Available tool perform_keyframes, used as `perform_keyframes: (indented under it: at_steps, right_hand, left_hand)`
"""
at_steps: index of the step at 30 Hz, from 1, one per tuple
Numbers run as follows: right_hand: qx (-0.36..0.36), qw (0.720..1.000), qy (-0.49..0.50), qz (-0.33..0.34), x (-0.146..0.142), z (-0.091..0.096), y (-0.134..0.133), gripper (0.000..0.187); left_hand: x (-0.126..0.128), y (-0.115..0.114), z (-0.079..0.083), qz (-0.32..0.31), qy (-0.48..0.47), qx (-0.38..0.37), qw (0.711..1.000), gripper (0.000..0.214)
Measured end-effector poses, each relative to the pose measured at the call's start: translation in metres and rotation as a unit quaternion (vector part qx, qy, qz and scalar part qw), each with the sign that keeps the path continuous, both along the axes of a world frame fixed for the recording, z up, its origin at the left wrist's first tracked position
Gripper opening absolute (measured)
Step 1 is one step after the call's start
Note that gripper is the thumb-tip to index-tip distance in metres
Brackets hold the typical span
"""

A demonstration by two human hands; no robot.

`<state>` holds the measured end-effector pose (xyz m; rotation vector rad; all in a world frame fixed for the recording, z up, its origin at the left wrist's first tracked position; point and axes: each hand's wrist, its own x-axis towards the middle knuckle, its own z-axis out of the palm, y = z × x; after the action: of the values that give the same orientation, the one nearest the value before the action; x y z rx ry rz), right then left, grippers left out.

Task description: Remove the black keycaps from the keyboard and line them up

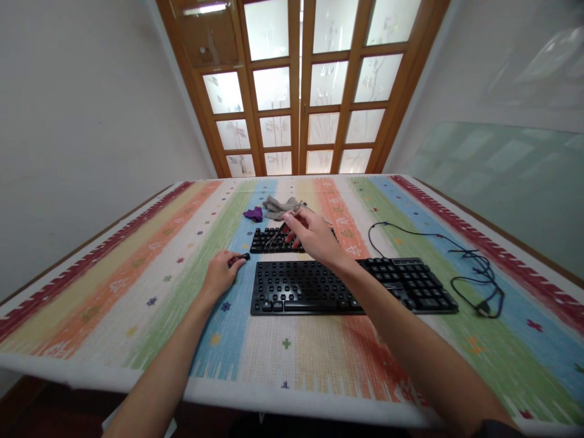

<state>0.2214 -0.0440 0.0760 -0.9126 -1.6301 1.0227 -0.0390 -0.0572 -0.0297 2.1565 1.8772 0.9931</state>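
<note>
My left hand (220, 272) rests on the cloth left of the keyboard, thumb and fingers closed on a small black keycap (246, 256). Raised over the rows of loose black keycaps (261, 241), my right hand (310, 234) pinches slim dark tweezers (276, 235) whose tips point down and left toward those caps. Nearest to me lies the black keyboard (301, 286). Much of its left and middle part is bare of caps, while the bottom row and the right side carry theirs. My right forearm hides some of the keyboard, and my right hand covers part of the loose caps.
Behind the loose caps lie a grey cloth (278, 208) and a purple cloth (253, 214). The keyboard's black cable (483, 274) is bundled at the right. A striped tablecloth (182, 286) covers the table. Walls flank both sides, with a glass-paned wooden door (298, 91) beyond.
</note>
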Motion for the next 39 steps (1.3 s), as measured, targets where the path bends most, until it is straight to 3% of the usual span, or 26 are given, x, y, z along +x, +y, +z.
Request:
perform_keyframes:
  at_steps: [13,24,31,34,39]
  right_hand:
    - [0.009,1.0,-0.006,0.014,0.002,0.008,-0.005,0.023]
    - [0.062,0.986,-0.14,0.069,-0.001,0.004,-0.009,0.029]
    - [0.084,0.978,-0.172,0.077,-0.005,0.005,-0.013,0.03]
    - [0.094,0.965,-0.216,0.118,-0.003,0.007,-0.015,0.03]
    - [0.125,0.915,-0.308,0.228,-0.002,0.012,-0.022,0.029]
  left_hand:
    - [0.011,0.002,0.002,-0.018,0.032,-0.001,0.999,0.025]
    - [0.017,0.001,0.0,-0.013,0.085,0.008,0.996,0.027]
    - [0.017,0.001,-0.002,-0.018,0.091,0.021,0.995,0.027]
    - [0.017,0.002,-0.003,-0.02,0.095,0.024,0.995,0.026]
    - [0.018,0.0,-0.003,-0.015,0.097,0.022,0.995,0.027]
